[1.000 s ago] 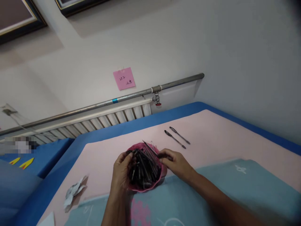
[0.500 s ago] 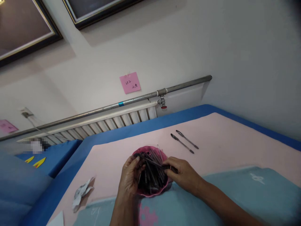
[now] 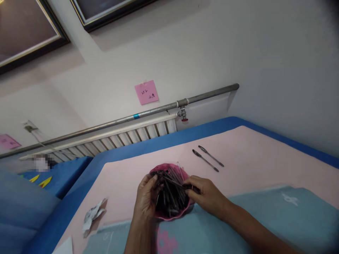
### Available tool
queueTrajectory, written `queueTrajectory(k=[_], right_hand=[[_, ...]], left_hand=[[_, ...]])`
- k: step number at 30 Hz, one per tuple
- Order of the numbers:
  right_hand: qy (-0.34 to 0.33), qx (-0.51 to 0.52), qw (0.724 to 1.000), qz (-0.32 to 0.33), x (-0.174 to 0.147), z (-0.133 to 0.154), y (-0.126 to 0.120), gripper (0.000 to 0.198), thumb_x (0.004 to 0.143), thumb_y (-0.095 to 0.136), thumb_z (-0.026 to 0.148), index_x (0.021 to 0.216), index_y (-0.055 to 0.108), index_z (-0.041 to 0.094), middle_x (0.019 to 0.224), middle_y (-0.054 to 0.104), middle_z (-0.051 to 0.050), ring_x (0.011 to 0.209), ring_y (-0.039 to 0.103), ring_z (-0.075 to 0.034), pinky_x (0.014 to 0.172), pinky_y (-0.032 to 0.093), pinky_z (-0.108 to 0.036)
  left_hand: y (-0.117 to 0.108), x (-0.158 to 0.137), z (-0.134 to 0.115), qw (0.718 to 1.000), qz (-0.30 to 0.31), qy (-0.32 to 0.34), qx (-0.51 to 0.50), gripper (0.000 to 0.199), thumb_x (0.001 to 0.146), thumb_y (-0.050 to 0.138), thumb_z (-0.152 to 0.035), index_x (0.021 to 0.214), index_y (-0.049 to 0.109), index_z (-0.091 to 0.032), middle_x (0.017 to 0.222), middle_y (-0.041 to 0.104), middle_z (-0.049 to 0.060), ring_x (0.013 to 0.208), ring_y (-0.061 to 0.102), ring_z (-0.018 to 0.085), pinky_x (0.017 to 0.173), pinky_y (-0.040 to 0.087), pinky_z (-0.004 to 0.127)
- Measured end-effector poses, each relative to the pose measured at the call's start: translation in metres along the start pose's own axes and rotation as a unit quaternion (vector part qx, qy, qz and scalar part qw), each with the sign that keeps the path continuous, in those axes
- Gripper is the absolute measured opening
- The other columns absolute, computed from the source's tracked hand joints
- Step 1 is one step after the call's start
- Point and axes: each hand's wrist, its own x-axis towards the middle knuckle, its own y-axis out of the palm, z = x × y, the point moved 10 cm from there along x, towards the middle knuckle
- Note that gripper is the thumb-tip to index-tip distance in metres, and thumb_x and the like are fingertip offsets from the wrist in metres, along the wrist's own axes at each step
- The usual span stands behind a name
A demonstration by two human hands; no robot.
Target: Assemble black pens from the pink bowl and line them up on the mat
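Observation:
A pink basket (image 3: 172, 218) full of dark pens and clear pen parts (image 3: 171, 201) stands at the table's near side. Above its opening, a dark pen (image 3: 173, 181) slants between my two hands. My left hand (image 3: 146, 195), at the basket's left rim, pinches the pen's far-left end. At the right rim my right hand (image 3: 205, 192) is closed around the other, darker end. Beyond the basket, one black pen (image 3: 205, 160) lies beside a second black pen (image 3: 211, 156) on the pink tabletop cover.
Crumpled paper (image 3: 92, 216) and a white sheet corner (image 3: 65, 246) lie at the left. A teal cloth (image 3: 265, 208) covers the table's near edge. Behind the blue table border (image 3: 212, 125) are a radiator (image 3: 132, 135), a pipe (image 3: 111, 124) and a wall with a pink note (image 3: 146, 92).
Almost nothing differs. Both hands keep the pen in about the same place above the basket, and the two pens on the table have not moved.

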Motion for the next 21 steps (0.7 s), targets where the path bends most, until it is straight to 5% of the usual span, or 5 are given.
queueTrajectory(k=[21], right_hand=[[-0.024, 0.028, 0.999, -0.014, -0.003, 0.014, 0.002, 0.019, 0.075, 0.050, 0.013, 0.083, 0.065, 0.021, 0.080, 0.065, -0.001, 0.075, 0.060, -0.015, 0.069, 0.046, -0.026]], left_hand=[[0.022, -0.012, 0.001, 0.994, 0.055, 0.002, 0.098, 0.027, 0.056, 0.080, -0.022, 0.078, 0.068, -0.012, 0.073, 0.071, 0.005, 0.063, 0.064, 0.014, 0.061, 0.049, 0.024]])
